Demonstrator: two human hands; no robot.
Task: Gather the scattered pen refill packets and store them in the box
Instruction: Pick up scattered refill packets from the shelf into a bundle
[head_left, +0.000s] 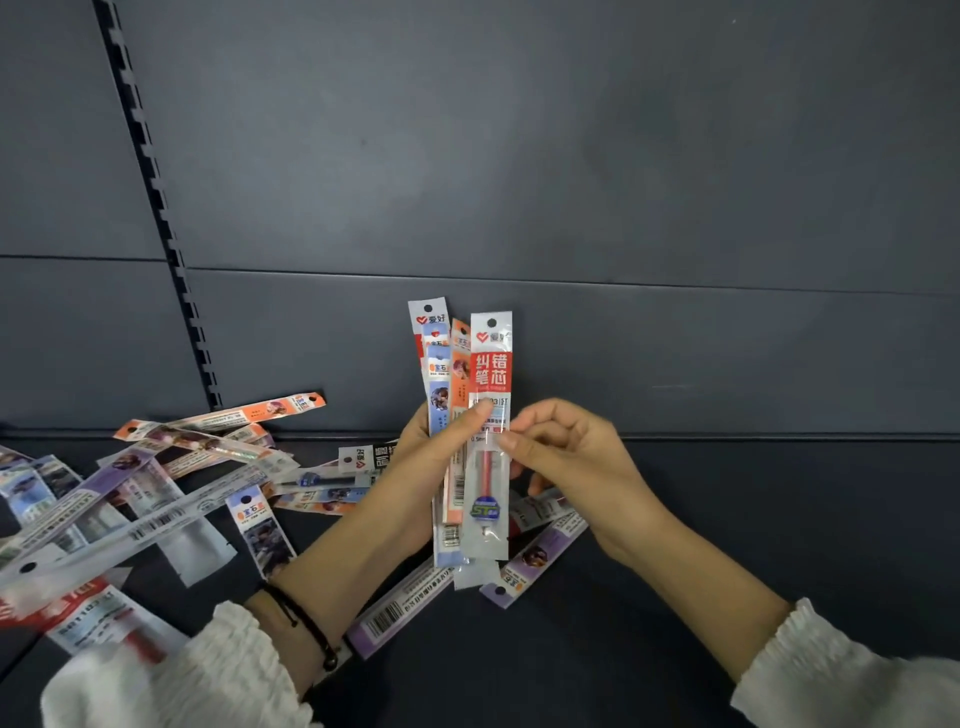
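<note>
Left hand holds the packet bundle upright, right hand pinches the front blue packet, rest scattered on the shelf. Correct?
Wrong colour: the front packet is red, not blue, per the head view. Left hand holds the bundle upright, right hand pinches that packet, other packets scattered on the shelf.

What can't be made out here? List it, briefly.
Head view only:
1. Out of frame: box.
2. Hidden behind red packet and left hand: count in held bundle.
3. Blurred, cut off: left-edge packets.
4. Partly under right hand: purple packet.
</note>
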